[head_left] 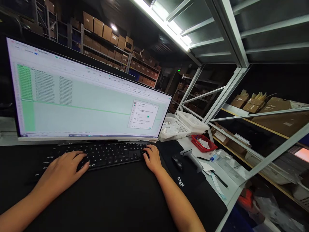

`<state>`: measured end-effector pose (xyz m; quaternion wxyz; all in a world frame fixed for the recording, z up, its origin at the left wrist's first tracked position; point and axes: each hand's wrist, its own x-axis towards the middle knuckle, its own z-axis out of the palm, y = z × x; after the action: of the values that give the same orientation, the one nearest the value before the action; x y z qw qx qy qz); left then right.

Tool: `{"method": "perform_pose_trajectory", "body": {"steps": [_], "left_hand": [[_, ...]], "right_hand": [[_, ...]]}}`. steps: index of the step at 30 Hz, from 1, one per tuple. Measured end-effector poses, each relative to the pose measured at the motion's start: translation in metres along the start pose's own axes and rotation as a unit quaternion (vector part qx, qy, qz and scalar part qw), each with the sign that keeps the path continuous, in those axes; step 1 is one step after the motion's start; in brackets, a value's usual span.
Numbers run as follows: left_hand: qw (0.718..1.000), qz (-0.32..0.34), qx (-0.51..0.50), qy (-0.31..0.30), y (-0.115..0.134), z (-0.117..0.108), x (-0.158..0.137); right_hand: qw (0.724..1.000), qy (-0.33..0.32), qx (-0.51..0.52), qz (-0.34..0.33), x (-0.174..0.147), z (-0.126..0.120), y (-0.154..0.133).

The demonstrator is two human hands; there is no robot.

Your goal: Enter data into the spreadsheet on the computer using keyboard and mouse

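Observation:
Both of my hands rest on a black keyboard (116, 151). My left hand (64, 166) lies over its left part, fingers stretched out across the keys and the thumb near the front edge. At the keyboard's right end, my right hand (152, 158) touches the number keys with its fingers apart. Neither hand grips anything. Behind the keyboard stands a wide monitor (96, 96) showing a spreadsheet with a green column and a small chat window at lower right. A black mouse (177, 163) sits to the right of my right hand, untouched.
Beside the mouse lie a grey barcode scanner (191, 159) and a black pen (219, 179). Farther back are a red basket (204, 143) and a white basket (172, 129). A black desk mat (116, 199) covers the desk front. Metal shelf posts (217, 96) rise at the right.

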<state>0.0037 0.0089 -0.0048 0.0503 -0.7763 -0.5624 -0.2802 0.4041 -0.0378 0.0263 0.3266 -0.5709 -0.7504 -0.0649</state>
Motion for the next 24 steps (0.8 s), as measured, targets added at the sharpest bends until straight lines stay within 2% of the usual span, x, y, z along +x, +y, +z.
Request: {"method": "perform_pose_trajectory", "body": {"steps": [8,10,13,15,19,24], "left_hand": [[1.0,-0.004,-0.011,0.004,0.002,-0.003,0.001],[1.0,-0.004,-0.009,0.004,0.002,-0.003,0.001],[1.0,-0.002,0.004,0.013,0.003,-0.002,0.002],[1.0,0.001,0.01,0.013,0.002,0.0,0.002],[1.0,0.012,0.021,0.009,0.001,0.002,0.001],[1.0,0.014,0.009,0.0,0.002,-0.001,-0.001]], "right_hand": [[0.999,0.021,-0.03,0.005,0.0,-0.004,0.002],[0.997,0.031,-0.06,0.025,0.006,-0.019,0.009],[0.983,0.055,-0.11,0.138,0.013,-0.057,0.03],[0.974,0.066,-0.121,0.178,0.009,-0.083,0.045],[0.968,0.043,-0.132,0.207,-0.027,-0.113,0.07],[0.963,0.025,-0.134,0.233,-0.092,-0.108,0.095]]}}
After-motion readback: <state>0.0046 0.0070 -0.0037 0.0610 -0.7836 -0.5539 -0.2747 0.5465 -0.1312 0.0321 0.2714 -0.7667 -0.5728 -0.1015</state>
